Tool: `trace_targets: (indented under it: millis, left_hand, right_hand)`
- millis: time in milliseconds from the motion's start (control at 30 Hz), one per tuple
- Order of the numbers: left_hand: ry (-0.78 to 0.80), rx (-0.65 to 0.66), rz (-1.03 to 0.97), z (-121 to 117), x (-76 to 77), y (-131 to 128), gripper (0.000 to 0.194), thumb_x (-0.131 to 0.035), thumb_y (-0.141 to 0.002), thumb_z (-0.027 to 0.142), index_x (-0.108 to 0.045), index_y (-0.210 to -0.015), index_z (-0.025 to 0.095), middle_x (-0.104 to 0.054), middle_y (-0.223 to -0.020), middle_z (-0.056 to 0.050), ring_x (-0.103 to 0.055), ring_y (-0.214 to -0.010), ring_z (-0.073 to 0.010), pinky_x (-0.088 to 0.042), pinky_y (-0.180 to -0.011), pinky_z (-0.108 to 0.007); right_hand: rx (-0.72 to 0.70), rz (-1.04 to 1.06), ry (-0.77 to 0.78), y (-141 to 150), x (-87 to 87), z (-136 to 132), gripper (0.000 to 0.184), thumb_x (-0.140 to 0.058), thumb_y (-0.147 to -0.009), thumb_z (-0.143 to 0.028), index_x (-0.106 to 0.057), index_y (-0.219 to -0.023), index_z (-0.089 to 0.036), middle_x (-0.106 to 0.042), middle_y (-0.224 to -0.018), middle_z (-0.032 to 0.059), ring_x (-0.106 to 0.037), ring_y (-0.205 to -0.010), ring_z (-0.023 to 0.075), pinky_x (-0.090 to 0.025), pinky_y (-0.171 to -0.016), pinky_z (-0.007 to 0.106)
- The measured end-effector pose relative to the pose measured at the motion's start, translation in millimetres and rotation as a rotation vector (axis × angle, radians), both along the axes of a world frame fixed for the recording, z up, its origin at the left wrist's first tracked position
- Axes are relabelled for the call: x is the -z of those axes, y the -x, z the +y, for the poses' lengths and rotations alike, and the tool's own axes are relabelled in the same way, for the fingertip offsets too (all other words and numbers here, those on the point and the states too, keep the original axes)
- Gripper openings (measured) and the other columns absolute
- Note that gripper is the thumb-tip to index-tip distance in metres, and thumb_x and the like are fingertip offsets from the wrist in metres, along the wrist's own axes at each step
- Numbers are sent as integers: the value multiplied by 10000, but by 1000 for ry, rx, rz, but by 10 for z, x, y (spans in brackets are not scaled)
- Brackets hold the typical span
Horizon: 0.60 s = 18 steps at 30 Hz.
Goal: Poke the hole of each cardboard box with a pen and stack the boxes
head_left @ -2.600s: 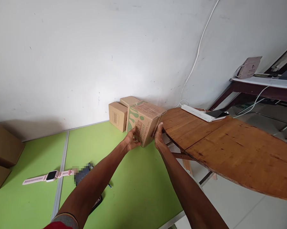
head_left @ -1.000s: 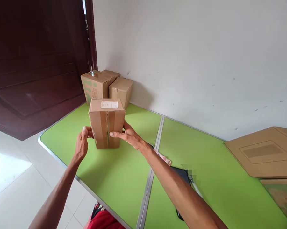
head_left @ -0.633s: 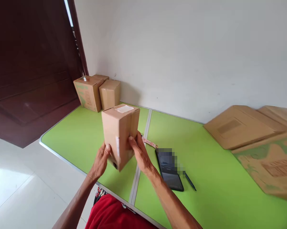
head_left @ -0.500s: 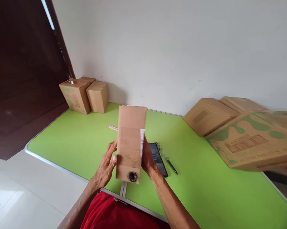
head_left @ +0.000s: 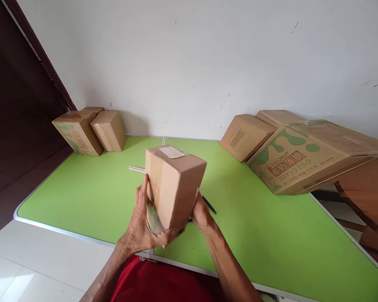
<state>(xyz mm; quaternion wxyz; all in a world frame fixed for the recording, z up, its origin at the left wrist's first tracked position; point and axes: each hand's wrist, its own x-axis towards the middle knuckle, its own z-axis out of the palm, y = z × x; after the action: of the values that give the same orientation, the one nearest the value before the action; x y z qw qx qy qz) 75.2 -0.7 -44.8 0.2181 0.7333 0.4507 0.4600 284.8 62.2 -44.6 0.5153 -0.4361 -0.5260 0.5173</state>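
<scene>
A small brown cardboard box (head_left: 189, 184) is held up above the green table, tilted, with a white label (head_left: 172, 152) on its top face. My left hand (head_left: 141, 228) grips its left side and lower corner, thumb across the bottom edge and fingers along the side. Against the right side, low down, my right hand (head_left: 202, 213) supports the box; its fingertips are hidden behind the cardboard. Just beyond that hand a black pen (head_left: 209, 204) lies on the table. To the left of the box, a pale strip like a ruler (head_left: 136, 169) lies partly covered.
Several cardboard boxes stand at the back left, among them a small box (head_left: 108, 131). At the right, a large coconut-printed carton (head_left: 289, 161) and other boxes lean together near the wall. The green tabletop (head_left: 82, 197) has a metal edge. A wooden chair (head_left: 365, 197) stands beyond its right side.
The box has been turned in my hands, so its labelled top and another side now show. My left hand has shifted under its lower corner. The view has swung right.
</scene>
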Motion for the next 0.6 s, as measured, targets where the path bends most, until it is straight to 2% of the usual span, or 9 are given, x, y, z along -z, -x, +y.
trace_targets:
  millis: [100,167,267,333,400,433,533,600]
  left_hand:
    - [-257,-136,254,56,-195,125,1481,-893,-774,318,77,-1890,249,-446,-1722,-296,-525,-1512,-525,-542,-1183,-671]
    - [-315,-165,437,88,-345,215,1447,-866,-750,251,25,-1890,232,-478,-1684,-308,-557,-1463,-534,-537,-1150,-694]
    - [-337,-127,675,107,-531,259,1404,-855,-722,161,-90,-1892,287,-480,-1695,-287,-551,-1487,-536,-489,-1197,-723]
    - [-396,-72,765,98,-592,220,1394,-826,-727,105,-100,-1898,321,-502,-1679,-263,-546,-1514,-513,-456,-1246,-708]
    - [-466,-41,800,78,-595,167,1377,-769,-762,52,-59,-1907,341,-534,-1665,-238,-551,-1531,-470,-414,-1295,-678]
    - [-498,-38,801,68,-578,151,1351,-739,-794,34,-45,-1909,352,-548,-1670,-225,-556,-1537,-448,-381,-1323,-666]
    - [-551,-63,758,54,-481,185,1225,-729,-929,67,-67,-1907,389,-589,-1687,-178,-557,-1563,-406,-269,-1404,-636]
    - [-567,-147,707,66,-393,271,1178,-808,-986,189,-103,-1903,413,-587,-1696,-166,-541,-1583,-416,-239,-1423,-643]
  right_hand:
    - [-21,129,1,-221,-251,11,953,-398,-931,-1074,-823,-1315,-311,-838,-1404,118,-733,-1410,433,-647,-1091,593]
    - [-7,152,-78,-411,-489,-8,977,-539,-861,-1100,-801,-1397,-328,-789,-1517,115,-684,-1482,436,-616,-1141,588]
    - [65,-39,-211,-602,-800,-57,1082,-842,-762,-986,-671,-1624,-356,-665,-1696,116,-596,-1579,439,-559,-1214,592]
    - [103,-238,-153,-631,-909,-84,1230,-1025,-660,-821,-594,-1704,-334,-644,-1709,146,-617,-1544,461,-546,-1219,617]
    - [138,-366,-32,-621,-929,-101,1288,-1116,-563,-669,-610,-1684,-287,-719,-1596,175,-691,-1426,474,-571,-1174,625]
    - [143,-384,7,-617,-913,-110,1255,-1126,-543,-634,-640,-1642,-271,-762,-1514,174,-723,-1355,469,-599,-1125,611]
    - [73,-329,-18,-642,-814,-162,974,-1080,-632,-626,-711,-1465,-278,-806,-1350,131,-770,-1165,398,-664,-895,486]
    - [39,-285,-96,-675,-730,-218,834,-1063,-677,-599,-705,-1361,-285,-788,-1343,118,-763,-1118,353,-660,-841,433]
